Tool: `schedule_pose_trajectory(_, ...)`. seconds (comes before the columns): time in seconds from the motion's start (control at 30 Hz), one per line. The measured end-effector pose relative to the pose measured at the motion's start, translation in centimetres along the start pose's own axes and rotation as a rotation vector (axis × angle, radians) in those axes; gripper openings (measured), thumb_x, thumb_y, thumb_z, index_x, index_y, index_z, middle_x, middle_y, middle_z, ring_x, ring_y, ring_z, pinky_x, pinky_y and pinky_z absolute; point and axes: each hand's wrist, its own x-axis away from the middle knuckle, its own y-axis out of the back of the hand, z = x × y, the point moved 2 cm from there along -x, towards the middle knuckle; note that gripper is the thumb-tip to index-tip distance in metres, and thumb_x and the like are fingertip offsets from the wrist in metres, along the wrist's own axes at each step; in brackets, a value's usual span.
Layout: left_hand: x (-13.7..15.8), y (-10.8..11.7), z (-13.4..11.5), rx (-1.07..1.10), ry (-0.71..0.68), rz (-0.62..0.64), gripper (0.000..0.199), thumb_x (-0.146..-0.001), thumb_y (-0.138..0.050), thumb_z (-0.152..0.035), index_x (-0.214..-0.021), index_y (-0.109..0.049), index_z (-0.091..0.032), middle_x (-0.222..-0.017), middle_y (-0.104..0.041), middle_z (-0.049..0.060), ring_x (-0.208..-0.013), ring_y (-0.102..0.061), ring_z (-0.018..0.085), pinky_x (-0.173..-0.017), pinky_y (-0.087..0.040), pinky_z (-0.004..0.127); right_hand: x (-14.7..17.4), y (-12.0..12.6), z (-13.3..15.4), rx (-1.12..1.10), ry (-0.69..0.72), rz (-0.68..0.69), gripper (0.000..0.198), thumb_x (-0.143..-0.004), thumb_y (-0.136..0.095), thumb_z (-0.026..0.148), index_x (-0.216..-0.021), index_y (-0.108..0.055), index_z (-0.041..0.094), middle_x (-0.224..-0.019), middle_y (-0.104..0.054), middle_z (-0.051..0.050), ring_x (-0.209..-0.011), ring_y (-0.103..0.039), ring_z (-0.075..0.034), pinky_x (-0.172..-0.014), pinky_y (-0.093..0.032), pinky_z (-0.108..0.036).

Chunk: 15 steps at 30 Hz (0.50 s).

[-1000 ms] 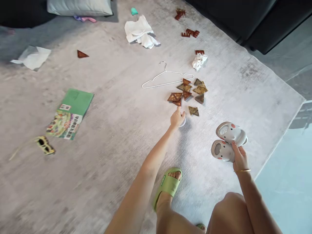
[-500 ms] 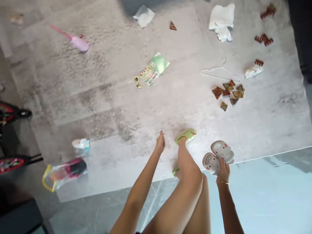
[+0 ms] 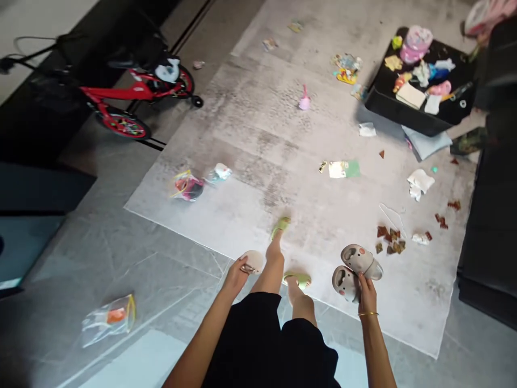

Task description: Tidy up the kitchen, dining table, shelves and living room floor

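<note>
My right hand [image 3: 367, 293] is closed on a pair of grey clogs [image 3: 361, 261] with dark eye dots and pink cheek spots, held side by side over the rug's near edge. In my left hand [image 3: 236, 277], fingers pinch the edge of a pale, round, flattish object [image 3: 253, 261] with a darker line along its lower side; its kind is unclear. This object hangs beside my bare leg. Green slippers [image 3: 298, 279] are on my feet, between the two hands.
Brown triangular pieces [image 3: 391, 237], a white hanger [image 3: 391, 218] and crumpled white cloth [image 3: 420, 183] lie on the grey rug [image 3: 242, 215]. A cluttered black table [image 3: 420, 118] stands back right. At left are a red bicycle [image 3: 117, 94] and clear bags [image 3: 188, 186].
My view has swung to show the bicycle and black table. My left hand now shows a pale round object that was not visible before. The clogs stay in my right hand.
</note>
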Motion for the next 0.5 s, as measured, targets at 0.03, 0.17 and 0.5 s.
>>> schedule_pose_trajectory(0.03,0.6,-0.3,-2.0,0.042,-0.012,0.029,0.011,-0.081,-0.058,-0.006,-0.083,-0.066,-0.014,-0.084,-0.071,0.005,-0.076,-0.070,0.014,-0.071,-0.058,0.024,1.7,-3.4,1.2,0.008,0.003,0.034,0.048,-0.050,-0.084,0.048,-0.087,-0.073,0.018,-0.089,-0.075,-0.002,-0.097,-0.069,-0.025,-0.079,-0.058,-0.030)
schedule_pose_trajectory(0.17,0.5,-0.1,-12.1,0.172,-0.055,0.075,0.010,-0.077,-0.065,-0.009,-0.085,-0.067,-0.015,-0.089,-0.072,0.006,-0.084,-0.070,0.017,-0.078,-0.059,0.027,7.6,-20.9,5.1,0.035,0.021,0.180,0.054,-0.056,-0.081,0.047,-0.101,-0.071,0.019,-0.104,-0.074,-0.002,-0.110,-0.065,-0.025,-0.087,-0.057,-0.031)
schedule_pose_trajectory(0.5,-7.2,-3.0,-41.8,0.230,-0.095,0.075,0.021,-0.063,-0.064,-0.012,-0.083,-0.066,-0.019,-0.079,-0.069,0.002,-0.075,-0.067,0.015,-0.071,-0.057,0.026,13.3,-55.3,17.6,0.161,0.243,0.382,0.047,-0.071,-0.064,0.056,-0.105,-0.067,0.023,-0.106,-0.073,-0.006,-0.110,-0.066,-0.030,-0.086,-0.059,-0.040)
